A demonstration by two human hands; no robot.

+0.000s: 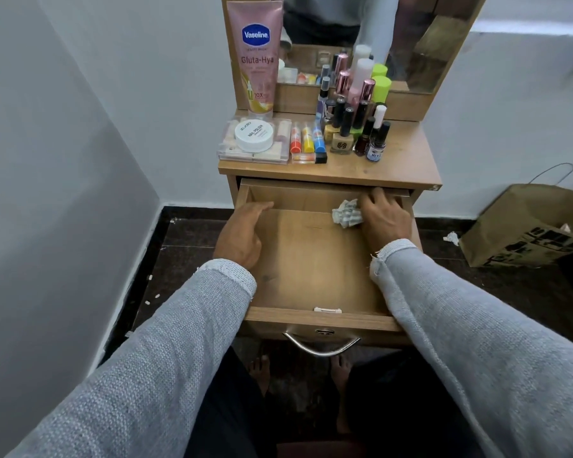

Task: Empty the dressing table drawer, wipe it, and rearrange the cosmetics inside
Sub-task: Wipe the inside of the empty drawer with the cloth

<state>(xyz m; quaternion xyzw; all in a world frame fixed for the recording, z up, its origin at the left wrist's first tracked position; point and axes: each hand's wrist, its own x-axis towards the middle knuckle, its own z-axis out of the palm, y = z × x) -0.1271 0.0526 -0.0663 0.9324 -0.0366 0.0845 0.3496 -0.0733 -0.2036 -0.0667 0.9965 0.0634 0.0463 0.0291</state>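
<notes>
Our left hand rests flat, fingers relaxed, along the drawer's left wall; right hand presses a crumpled tissue near its back-right corner.

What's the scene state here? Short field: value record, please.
drawer: pulled open, no cosmetics visible inside
tissue: crumpled, on the drawer floor near the back right
right hand: in the drawer, touching the tissue
left hand: fingers straight, resting at the drawer's left wall
cosmetics: all on the tabletop, bottles clustered at right
lotion tube: upright at back left
paper bag: on the floor at right
stage: emptied, wiping in progress, nothing put back yet
</notes>
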